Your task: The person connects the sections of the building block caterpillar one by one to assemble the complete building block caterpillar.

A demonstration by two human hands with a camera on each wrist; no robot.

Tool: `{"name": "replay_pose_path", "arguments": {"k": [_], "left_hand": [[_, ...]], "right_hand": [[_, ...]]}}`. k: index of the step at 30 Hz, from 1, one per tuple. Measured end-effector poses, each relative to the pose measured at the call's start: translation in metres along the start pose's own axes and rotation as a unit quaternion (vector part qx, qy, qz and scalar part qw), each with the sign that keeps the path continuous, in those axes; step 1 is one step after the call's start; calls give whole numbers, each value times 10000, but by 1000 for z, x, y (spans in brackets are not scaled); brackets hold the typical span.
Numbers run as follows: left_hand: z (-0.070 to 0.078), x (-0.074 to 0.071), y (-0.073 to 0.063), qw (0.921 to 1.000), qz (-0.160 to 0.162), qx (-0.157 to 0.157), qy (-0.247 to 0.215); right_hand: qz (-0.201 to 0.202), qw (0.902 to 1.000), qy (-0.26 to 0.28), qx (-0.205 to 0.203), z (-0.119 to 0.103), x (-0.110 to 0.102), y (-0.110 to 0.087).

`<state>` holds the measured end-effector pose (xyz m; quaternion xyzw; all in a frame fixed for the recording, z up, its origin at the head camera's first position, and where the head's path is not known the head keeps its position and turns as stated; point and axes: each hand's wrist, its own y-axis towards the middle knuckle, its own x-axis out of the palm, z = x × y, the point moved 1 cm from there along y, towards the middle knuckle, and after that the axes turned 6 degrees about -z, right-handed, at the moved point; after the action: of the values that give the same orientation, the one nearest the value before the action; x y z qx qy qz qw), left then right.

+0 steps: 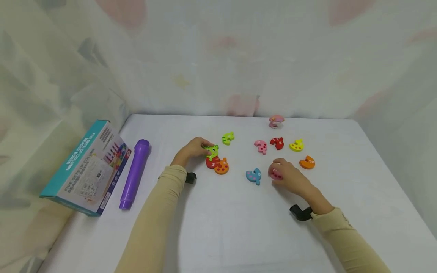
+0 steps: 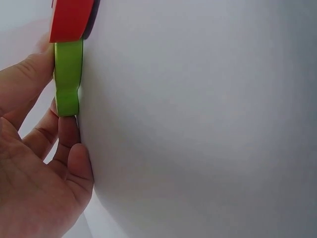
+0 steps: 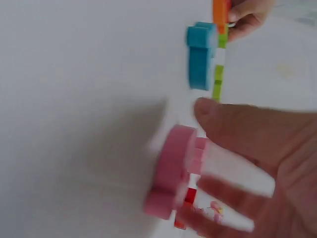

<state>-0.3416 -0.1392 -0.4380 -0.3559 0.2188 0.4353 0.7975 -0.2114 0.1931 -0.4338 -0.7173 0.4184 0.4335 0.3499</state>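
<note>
My left hand (image 1: 197,147) pinches a flat green frog-head puzzle piece (image 1: 212,151) between thumb and fingers; in the left wrist view the green piece (image 2: 68,74) stands edge-on at the table. Against it lie a red piece numbered 2 (image 1: 212,162) and an orange piece numbered 3 (image 1: 222,167). Over a pink spotted piece (image 1: 275,174) is my right hand (image 1: 288,176). In the right wrist view the thumb (image 3: 210,110) is apart from the pink piece (image 3: 171,171), while the other fingers are close behind it. A blue spotted piece (image 1: 253,176) lies just left of that hand.
Beyond the hands lie a light green piece (image 1: 228,138), a pink one (image 1: 261,146), a red one (image 1: 277,143), a yellow one (image 1: 296,145) and an orange 10 (image 1: 307,162). A pink figure (image 1: 276,121) stands at the back. Left are a purple tube (image 1: 135,174) and a box (image 1: 88,168).
</note>
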Motion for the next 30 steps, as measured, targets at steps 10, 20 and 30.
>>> {"name": "replay_pose_path", "arguments": {"k": [10,20,30], "left_hand": [[-4,0,-2,10000,27,72,-62],[-5,-1,-3,9997,71,160,-139],[-2,1,-2,9996,63,241,-121]], "right_hand": [[-45,9883,-669,1373,-1,0,8],[207,9971,-733,45,-29,-14,40],[-583,9874,-989,-1087,-75,-16,99]]}}
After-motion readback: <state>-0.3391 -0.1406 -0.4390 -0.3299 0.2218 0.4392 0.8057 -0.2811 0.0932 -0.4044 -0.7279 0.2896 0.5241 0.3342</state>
